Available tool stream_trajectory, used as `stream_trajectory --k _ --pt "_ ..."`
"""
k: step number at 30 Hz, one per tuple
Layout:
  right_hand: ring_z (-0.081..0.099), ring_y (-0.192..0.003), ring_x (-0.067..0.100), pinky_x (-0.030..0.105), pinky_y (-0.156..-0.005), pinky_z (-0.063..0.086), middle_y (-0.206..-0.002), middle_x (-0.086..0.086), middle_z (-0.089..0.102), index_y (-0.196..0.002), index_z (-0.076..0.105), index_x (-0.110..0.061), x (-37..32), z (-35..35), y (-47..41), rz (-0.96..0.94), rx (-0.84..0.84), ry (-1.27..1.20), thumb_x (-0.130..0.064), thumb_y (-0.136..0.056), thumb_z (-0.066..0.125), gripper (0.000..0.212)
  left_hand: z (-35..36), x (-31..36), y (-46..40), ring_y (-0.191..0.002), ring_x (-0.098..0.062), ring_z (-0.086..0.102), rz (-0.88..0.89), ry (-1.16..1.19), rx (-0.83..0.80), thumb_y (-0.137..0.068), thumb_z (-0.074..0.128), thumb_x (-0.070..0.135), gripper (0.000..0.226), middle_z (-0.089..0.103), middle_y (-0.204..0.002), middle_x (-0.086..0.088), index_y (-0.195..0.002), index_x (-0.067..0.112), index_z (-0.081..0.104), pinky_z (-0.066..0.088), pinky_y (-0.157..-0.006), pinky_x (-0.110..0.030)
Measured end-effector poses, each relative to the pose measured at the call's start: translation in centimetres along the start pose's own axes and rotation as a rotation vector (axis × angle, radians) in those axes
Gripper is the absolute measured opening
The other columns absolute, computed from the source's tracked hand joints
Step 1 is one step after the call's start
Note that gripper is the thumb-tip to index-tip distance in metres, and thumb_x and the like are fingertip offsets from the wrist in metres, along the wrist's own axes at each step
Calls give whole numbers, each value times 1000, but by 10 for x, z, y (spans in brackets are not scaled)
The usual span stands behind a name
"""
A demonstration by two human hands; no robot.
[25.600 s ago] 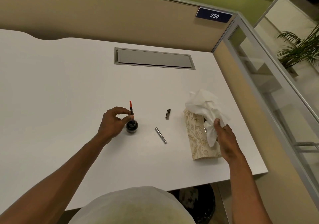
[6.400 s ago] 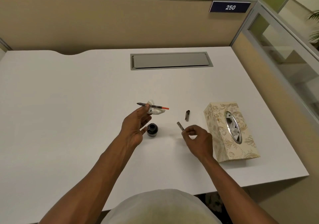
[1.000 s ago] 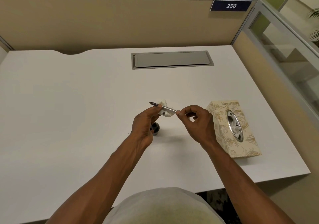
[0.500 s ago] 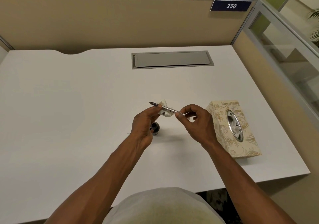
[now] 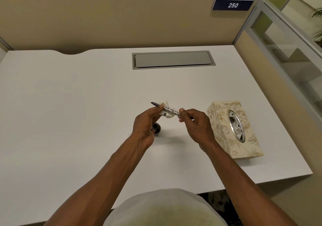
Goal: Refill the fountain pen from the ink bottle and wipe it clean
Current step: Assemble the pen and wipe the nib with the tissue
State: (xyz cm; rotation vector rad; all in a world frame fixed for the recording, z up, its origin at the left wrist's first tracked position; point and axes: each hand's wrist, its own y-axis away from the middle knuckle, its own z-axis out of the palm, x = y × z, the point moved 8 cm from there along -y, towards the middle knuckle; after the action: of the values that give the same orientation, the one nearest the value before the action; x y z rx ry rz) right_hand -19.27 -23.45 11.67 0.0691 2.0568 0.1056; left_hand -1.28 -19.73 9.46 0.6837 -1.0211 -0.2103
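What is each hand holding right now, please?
Left hand: closed on the pen and a crumpled tissue.
Right hand: pinching the pen's back end.

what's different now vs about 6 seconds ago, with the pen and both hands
The right hand picked the metal barrel up off the desk and brought it onto the pen, covering the red converter; it now pinches the barrel's end. The left hand keeps its grip on the pen and crumpled tissue, nib pointing left. The ink bottle and tissue box stayed put.
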Motion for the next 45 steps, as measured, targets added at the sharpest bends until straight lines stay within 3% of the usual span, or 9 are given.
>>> stream_trajectory --k 4,7,11,14,20,26,31,38,45 --pt "71 -88 7 34 -81 51 -80 -12 77 -75 75 -23 5 5 1 31 -25 -29 -44 -99 59 36 1 0 0 -99 -2 68 2 -8 4 -85 78 28 22 80 -91 10 -63 25 80 35 -113 -46" --pt "71 -86 9 33 -81 51 -79 -12 76 -74 75 -23 7 5 1 37 -26 -51 -45 -99 60 36 -1 -2 1 -113 -12 66 0 -38 25 -84 80 30 6 79 -101 6 -82 24 80 38 -108 -46" --pt "68 -80 7 26 -77 48 -80 -4 75 -74 74 -19 13 2 1 88 -16 -160 -45 -99 60 39 -4 -3 0 -117 -14 65 19 -82 -15 -81 84 27 22 79 -110 5 -102 31 81 38 -109 -48" --pt "67 -75 7 24 -75 44 -83 0 75 -78 74 -14 17 -2 3 132 -3 -260 -43 -99 61 37 -8 -3 -4 -122 -17 61 34 -73 -20 -83 80 14 26 78 -105 8 -96 36 81 38 -105 -45" --pt "67 -76 11 31 -81 44 -92 11 77 -83 74 -10 21 -7 9 186 -15 -364 -40 -100 59 37 -13 3 -8 -106 -13 63 116 -79 -1 -87 74 6 27 77 -100 8 -97 30 80 41 -90 -35" --pt "68 -75 10 28 -80 44 -87 6 77 -82 74 -10 29 -1 15 204 -41 -353 -38 -99 61 36 -8 8 -6 -82 10 69 196 -120 -22 -91 71 5 30 79 -87 17 -115 21 75 43 -82 -23" --pt "72 -75 10 28 -80 44 -76 6 77 -76 72 -14 32 2 19 209 -46 -334 -37 -98 63 34 -5 13 -2 -91 -7 71 266 -161 -61 -92 69 3 36 78 -84 6 -124 21 70 45 -82 -25" --pt "72 -74 7 26 -77 41 -74 6 77 -77 73 -12 32 -1 21 212 -17 -330 -39 -96 65 35 -6 16 -6 -108 -17 72 323 -210 -67 -98 65 9 47 80 -101 -2 -139 29 56 45 -80 -26" --pt "67 -78 -3 26 -79 41 -68 4 75 -71 73 -13 30 -3 22 199 7 -290 -44 -96 64 41 -5 24 -9 -90 -7 70 429 -265 -174 -95 59 -9 44 78 -91 4 -119 27 71 51 -81 -15"
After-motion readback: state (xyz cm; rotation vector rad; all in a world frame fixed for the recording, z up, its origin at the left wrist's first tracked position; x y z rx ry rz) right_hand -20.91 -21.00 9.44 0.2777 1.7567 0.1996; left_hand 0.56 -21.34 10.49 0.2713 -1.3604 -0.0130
